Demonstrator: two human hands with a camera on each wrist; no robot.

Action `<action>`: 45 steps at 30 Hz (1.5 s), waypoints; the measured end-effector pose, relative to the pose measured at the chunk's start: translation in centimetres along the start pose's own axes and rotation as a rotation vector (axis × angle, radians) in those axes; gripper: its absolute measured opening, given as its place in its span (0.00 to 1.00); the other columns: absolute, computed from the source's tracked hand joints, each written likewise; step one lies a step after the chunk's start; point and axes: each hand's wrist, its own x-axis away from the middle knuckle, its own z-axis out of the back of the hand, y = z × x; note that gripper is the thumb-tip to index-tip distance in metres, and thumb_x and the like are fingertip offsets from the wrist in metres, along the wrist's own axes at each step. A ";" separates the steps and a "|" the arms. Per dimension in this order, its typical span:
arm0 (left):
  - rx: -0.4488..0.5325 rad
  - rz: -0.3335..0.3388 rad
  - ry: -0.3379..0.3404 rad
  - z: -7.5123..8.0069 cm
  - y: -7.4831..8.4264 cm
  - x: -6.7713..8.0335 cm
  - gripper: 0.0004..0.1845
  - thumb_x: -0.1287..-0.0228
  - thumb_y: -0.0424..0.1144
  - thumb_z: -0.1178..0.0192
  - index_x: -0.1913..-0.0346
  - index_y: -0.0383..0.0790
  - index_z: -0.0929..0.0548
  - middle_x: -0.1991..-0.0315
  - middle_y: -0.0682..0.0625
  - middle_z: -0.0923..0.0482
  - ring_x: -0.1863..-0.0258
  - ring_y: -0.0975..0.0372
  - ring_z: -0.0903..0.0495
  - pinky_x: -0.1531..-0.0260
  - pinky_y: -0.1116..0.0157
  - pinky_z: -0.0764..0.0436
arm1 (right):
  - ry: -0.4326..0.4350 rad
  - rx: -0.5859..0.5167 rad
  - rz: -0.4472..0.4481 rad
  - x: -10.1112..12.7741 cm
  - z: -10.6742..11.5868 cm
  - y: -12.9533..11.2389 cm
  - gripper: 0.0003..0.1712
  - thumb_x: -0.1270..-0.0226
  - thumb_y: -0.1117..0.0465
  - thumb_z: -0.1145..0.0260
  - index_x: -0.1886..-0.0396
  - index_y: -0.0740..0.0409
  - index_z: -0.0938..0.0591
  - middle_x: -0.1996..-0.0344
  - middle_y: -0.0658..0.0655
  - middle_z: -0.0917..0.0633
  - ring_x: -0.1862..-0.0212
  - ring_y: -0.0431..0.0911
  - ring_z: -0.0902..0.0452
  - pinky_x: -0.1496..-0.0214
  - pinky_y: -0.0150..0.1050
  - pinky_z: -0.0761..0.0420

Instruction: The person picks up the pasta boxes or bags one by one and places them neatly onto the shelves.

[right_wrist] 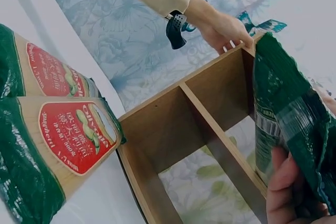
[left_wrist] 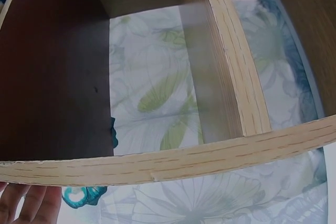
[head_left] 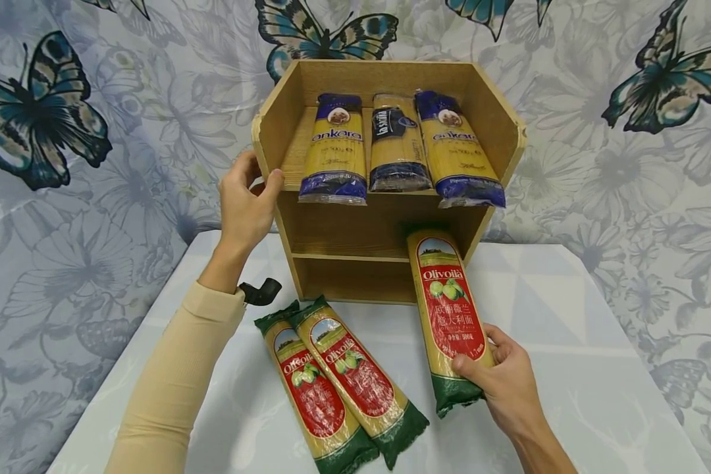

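My right hand [head_left: 506, 378] grips the green lower end of an Olivoila spaghetti pack [head_left: 453, 309], thumb on its front. Tilted, the pack's upper end overlaps the lower opening of a wooden shelf [head_left: 349, 230]. In the right wrist view its green end [right_wrist: 283, 93] hides part of the shelf. My left hand [head_left: 249, 197] holds the shelf's left side edge, thumb at the front; in the left wrist view its fingers [left_wrist: 39, 205] show beyond the edge. Two more Olivoila packs, one [head_left: 314, 395] partly under the other [head_left: 361, 375], lie on the table before the shelf.
On the top shelf lie two blue-ended Ankara pasta packs [head_left: 334, 151] [head_left: 459, 148] with a La Sivilla-like dark-labelled pack [head_left: 398, 145] between them. A middle board [head_left: 349, 258] divides the lower part. The white table [head_left: 545, 316] meets butterfly-patterned cloth [head_left: 569, 178] behind.
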 end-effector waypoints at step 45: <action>-0.013 -0.012 -0.001 0.0 0.0 0.0 0.17 0.31 0.32 0.41 0.41 0.31 0.20 0.51 0.40 0.17 0.50 0.58 0.18 0.49 0.61 0.17 | 0.031 0.359 0.098 -3.8 0.2 -0.7 0.49 0.36 0.57 0.24 0.22 0.61 0.40 0.40 0.62 0.22 0.69 0.47 0.18 0.68 0.37 0.15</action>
